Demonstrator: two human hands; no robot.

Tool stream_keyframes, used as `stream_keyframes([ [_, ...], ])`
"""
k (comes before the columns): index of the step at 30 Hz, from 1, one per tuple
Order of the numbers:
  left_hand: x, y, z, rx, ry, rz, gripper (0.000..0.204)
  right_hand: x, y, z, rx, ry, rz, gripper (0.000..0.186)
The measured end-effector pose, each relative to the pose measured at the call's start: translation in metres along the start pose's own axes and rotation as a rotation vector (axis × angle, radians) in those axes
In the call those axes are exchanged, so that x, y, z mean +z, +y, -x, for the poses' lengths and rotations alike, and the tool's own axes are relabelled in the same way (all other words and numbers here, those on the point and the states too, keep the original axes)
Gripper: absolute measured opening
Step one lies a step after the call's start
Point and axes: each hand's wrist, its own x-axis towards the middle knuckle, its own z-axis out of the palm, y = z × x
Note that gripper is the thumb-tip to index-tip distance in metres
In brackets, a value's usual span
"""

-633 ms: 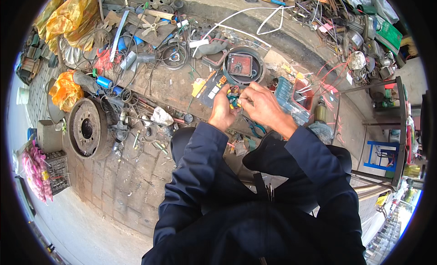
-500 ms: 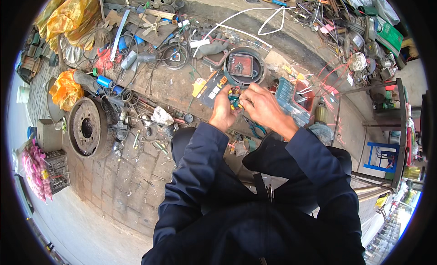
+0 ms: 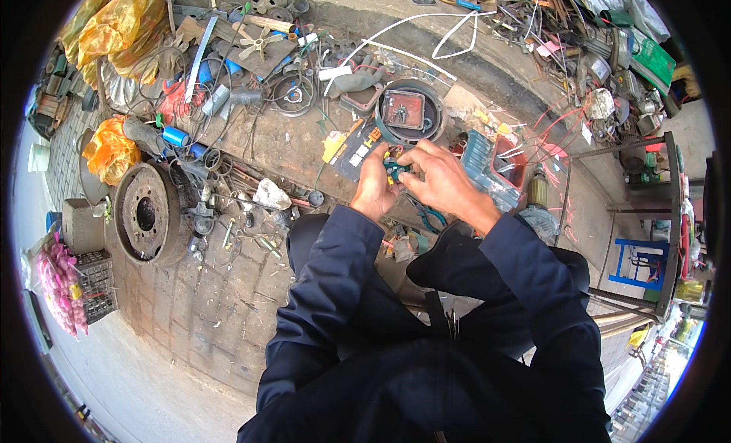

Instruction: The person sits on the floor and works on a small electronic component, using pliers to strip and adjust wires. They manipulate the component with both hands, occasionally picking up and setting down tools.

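My left hand (image 3: 372,187) is closed round a small green part with yellow and reddish bits (image 3: 394,169), holding it above my knees. From the other side, my right hand (image 3: 444,178) pinches at the same part with thumb and forefinger. Its fingers cover some of the part, so its exact kind is unclear. Just beyond the hands lies a black and orange card (image 3: 353,151). Behind it sits a round dark metal housing (image 3: 436,108) with a red square frame (image 3: 404,109) in it. Pliers with blue-green handles (image 3: 431,217) rest below my right hand.
A teal motor casing (image 3: 478,163) with a red-edged opening lies right of my hands. To the left stand a rusty wheel rim (image 3: 145,214) and an orange bag (image 3: 112,150). Loose wires, scrap and tools crowd the far side. A metal frame (image 3: 670,214) rises at the right.
My right fingers have shifted slightly over the green part, and the part appears turned a little. My left hand stays almost where it was.
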Motion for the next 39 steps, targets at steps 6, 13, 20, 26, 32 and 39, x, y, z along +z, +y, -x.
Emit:
stream_keyframes([
  [6, 0.0011, -0.0025, 0.0010, 0.028, -0.022, 0.002, 0.035, -0.0032, -0.0015, -0.0005, -0.011, -0.015, 0.075, 0.017],
  [13, 0.0011, -0.0010, 0.0004, 0.014, -0.049, 0.023, 0.035, -0.0040, 0.0006, -0.0021, 0.031, -0.061, 0.063, 0.016],
  [20, -0.0041, -0.0008, -0.0039, 0.008, -0.051, -0.002, 0.034, -0.0020, 0.0004, -0.0018, 0.008, -0.051, 0.057, 0.017],
  [26, -0.0014, -0.0034, -0.0036, 0.016, -0.025, -0.010, 0.031, -0.0009, -0.0018, -0.0027, -0.052, -0.003, 0.166, 0.017],
  [32, 0.0009, -0.0006, 0.0015, 0.018, -0.041, -0.017, 0.031, -0.0031, -0.0034, -0.0032, 0.001, -0.051, 0.105, 0.013],
  [39, 0.0025, -0.0021, 0.0017, 0.039, -0.035, 0.000, 0.032, -0.0077, -0.0025, -0.0067, -0.074, -0.067, 0.094, 0.014],
])
